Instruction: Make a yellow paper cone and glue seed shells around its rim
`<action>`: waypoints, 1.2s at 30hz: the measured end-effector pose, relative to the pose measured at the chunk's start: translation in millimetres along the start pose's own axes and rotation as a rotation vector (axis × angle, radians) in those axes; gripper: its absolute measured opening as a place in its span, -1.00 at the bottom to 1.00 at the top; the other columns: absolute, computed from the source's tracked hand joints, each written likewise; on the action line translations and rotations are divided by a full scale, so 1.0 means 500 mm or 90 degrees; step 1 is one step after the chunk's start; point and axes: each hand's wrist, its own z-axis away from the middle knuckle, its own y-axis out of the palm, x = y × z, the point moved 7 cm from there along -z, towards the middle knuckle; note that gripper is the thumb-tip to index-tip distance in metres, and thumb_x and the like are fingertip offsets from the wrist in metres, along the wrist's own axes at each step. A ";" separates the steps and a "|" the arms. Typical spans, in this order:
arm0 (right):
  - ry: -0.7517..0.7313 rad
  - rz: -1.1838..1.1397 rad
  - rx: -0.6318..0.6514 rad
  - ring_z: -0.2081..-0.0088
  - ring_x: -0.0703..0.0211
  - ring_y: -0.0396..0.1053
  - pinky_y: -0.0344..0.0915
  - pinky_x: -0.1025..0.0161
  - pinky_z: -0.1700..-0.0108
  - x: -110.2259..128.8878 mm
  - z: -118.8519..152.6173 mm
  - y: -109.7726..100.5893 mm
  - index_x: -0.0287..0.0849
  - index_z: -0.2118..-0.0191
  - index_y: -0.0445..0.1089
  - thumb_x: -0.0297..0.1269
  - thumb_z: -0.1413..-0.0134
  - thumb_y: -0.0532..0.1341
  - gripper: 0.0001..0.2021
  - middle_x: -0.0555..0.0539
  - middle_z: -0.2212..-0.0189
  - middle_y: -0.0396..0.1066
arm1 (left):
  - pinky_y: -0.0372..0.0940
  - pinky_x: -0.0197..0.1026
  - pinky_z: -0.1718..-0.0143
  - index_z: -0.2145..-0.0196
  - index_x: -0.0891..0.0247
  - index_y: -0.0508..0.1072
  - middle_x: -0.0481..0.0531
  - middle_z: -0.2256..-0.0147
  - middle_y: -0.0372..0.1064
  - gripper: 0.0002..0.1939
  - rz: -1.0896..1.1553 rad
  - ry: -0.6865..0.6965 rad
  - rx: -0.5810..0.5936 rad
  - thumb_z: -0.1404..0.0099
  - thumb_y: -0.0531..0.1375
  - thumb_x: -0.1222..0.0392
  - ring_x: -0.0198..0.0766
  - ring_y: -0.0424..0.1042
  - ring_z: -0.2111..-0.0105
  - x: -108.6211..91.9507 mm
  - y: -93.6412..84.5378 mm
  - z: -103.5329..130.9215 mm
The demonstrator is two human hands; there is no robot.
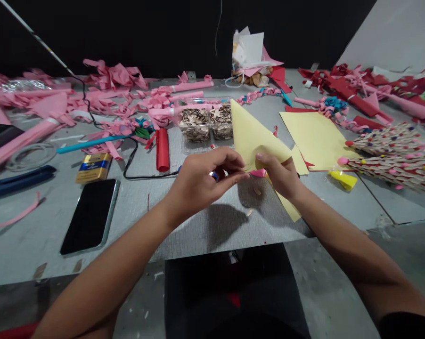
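A sheet of yellow paper (257,132), bent to a triangular shape, stands up above the table in my right hand (279,174). The right thumb presses on its face while the fingers pass behind it. My left hand (210,176) pinches at the paper's lower left corner. Something thin and small shows at those fingertips, too small to name. Just under the paper is a pink piece (257,173), partly hidden by the hands. A yellow strip (286,205) slants down below my right wrist. Small wooden chips (249,212) lie on the table beneath.
Behind my hands stands a clear box (194,125) of wooden pieces. A red roll (162,149), a phone (90,216) and a blue-gold pack (94,167) lie left. Yellow sheets (314,136) and two decorated cones (403,169) lie right. Pink paper scraps (117,77) line the back.
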 end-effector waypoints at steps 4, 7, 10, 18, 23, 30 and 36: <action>-0.040 0.063 0.044 0.16 -0.04 0.63 0.60 -0.02 -0.01 0.006 0.018 0.008 0.09 0.22 0.74 0.08 -0.28 0.51 -0.79 -0.01 0.26 0.70 | 0.45 -0.29 0.32 0.16 0.18 0.44 -0.10 0.31 0.57 -0.73 -0.040 -0.013 -0.010 -0.43 0.49 0.29 -0.32 0.62 0.34 0.016 -0.003 0.003; -0.060 0.079 0.076 0.05 -0.07 0.67 0.60 -0.05 -0.17 0.011 0.023 0.016 0.10 0.11 0.76 0.13 -0.33 0.48 -0.74 -0.03 0.16 0.73 | 0.39 -0.30 0.35 0.17 0.17 0.43 -0.13 0.32 0.56 -0.71 -0.098 -0.003 -0.019 -0.42 0.50 0.28 -0.35 0.58 0.37 0.012 -0.007 0.005; -0.070 0.094 0.105 -0.05 -0.13 0.67 0.59 -0.10 -0.26 0.012 0.021 0.022 0.03 0.01 0.74 0.21 -0.32 0.45 -0.61 -0.08 0.15 0.72 | 0.38 -0.30 0.36 0.17 0.17 0.46 -0.15 0.32 0.55 -0.74 -0.158 0.033 -0.025 -0.42 0.49 0.28 -0.37 0.54 0.41 0.003 -0.010 0.005; -0.095 0.074 0.170 -0.10 -0.08 0.68 0.64 -0.01 -0.21 0.023 0.022 0.039 -0.04 -0.04 0.66 0.16 -0.37 0.45 -0.61 -0.12 0.08 0.72 | 0.27 -0.28 0.45 0.20 0.16 0.47 -0.17 0.39 0.48 -0.74 -0.237 0.088 -0.042 -0.42 0.51 0.27 -0.39 0.46 0.47 -0.004 -0.010 0.006; -0.059 0.044 0.203 -0.04 -0.05 0.70 0.66 -0.01 -0.18 0.023 0.027 0.047 -0.05 -0.02 0.66 0.06 -0.34 0.48 -0.66 -0.11 0.09 0.73 | 0.23 -0.26 0.47 0.22 0.15 0.45 -0.17 0.41 0.42 -0.73 -0.210 0.092 -0.053 -0.43 0.50 0.21 -0.39 0.35 0.51 -0.005 -0.012 0.003; -0.039 0.027 0.107 0.09 0.00 0.69 0.70 0.03 -0.04 0.009 0.011 0.027 -0.08 0.07 0.61 -0.05 -0.23 0.51 -0.72 -0.06 0.19 0.69 | 0.16 -0.26 0.54 0.23 0.16 0.46 -0.09 0.33 0.41 -0.76 -0.081 0.065 -0.165 -0.44 0.47 0.16 -0.40 0.25 0.49 -0.003 -0.040 -0.004; -0.063 0.003 -0.011 0.21 0.04 0.63 0.68 0.06 0.11 0.011 -0.032 -0.008 -0.04 0.21 0.56 -0.09 -0.19 0.47 -0.81 -0.03 0.30 0.60 | 0.33 -0.24 0.38 0.07 0.16 0.57 -0.06 0.25 0.58 -0.93 -0.151 0.137 -0.073 -0.55 0.38 0.22 -0.37 0.43 0.43 -0.020 -0.015 0.002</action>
